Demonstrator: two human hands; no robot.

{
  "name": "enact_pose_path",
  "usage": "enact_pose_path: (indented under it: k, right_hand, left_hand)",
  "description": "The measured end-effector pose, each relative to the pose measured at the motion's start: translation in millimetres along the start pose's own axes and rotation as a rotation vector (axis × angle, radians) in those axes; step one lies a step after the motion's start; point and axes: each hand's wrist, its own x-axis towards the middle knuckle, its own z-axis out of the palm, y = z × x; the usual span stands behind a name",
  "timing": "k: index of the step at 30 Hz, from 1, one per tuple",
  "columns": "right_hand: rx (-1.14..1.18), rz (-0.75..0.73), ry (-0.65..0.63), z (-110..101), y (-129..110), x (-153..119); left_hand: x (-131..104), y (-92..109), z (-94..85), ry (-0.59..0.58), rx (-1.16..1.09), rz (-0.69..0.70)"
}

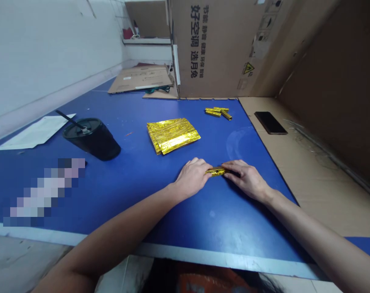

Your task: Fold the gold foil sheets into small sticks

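Observation:
Between my two hands is a narrow folded strip of gold foil paper [217, 172], held low over the blue table. My left hand [192, 177] pinches its left end, fingers closed. The right end is gripped by my right hand [246, 179], with thumb and fingers around it. A stack of flat gold foil sheets [177, 136] lies a little beyond my left hand, its edges not quite lined up. Farther back, toward the right, several small folded gold strips [217, 112] rest in a loose pile.
A black tumbler with a straw [95, 138] and a white sheet [35, 132] are on the left, near a pixelated patch. A dark phone [270, 123] lies on cardboard [313, 175] at the right. A large printed carton [221, 49] stands behind; flattened cardboard [142, 77] lies at the back.

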Motion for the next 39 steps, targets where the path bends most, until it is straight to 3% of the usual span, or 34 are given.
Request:
enact_pose_path:
  k: [7,13,17,22,26,30,34,37,39]
  right_hand:
    - [0.062,0.045,-0.091,-11,-13,9]
    - [0.449,0.263,-0.146,-13,-33,10]
    - [0.546,0.39,-0.11,-14,-37,6]
    - [0.559,0.432,-0.111,-18,-42,2]
    - [0.525,0.414,-0.163,-17,-42,-1]
    - [0.451,0.381,-0.196,-15,-45,-2]
    - [0.422,0.36,-0.197,-12,-49,-1]
    - [0.483,0.352,-0.132,-9,-47,-3]
    - [0.511,0.297,-0.003,-10,-44,-5]
  left_hand:
    - [1,-2,-2.3,0.063,-0.346,-0.106]
    - [0,-1,-2.0,0.05,-0.895,-0.245]
    - [-1,6,-6.2,0.002,-1.157,-0.307]
    - [-3,13,-13.4,-0.08,-1.148,-0.341]
    - [-4,17,-15.2,-0.117,-1.042,-0.314]
    - [-6,19,-13.6,-0.181,-1.089,-0.362]
    - [-6,20,-14.0,-0.145,-1.014,-0.348]
    - [-5,21,-16.8,-0.117,-0.998,-0.357]
    - [-4,21,-18.7,-0.121,-1.033,-0.4]
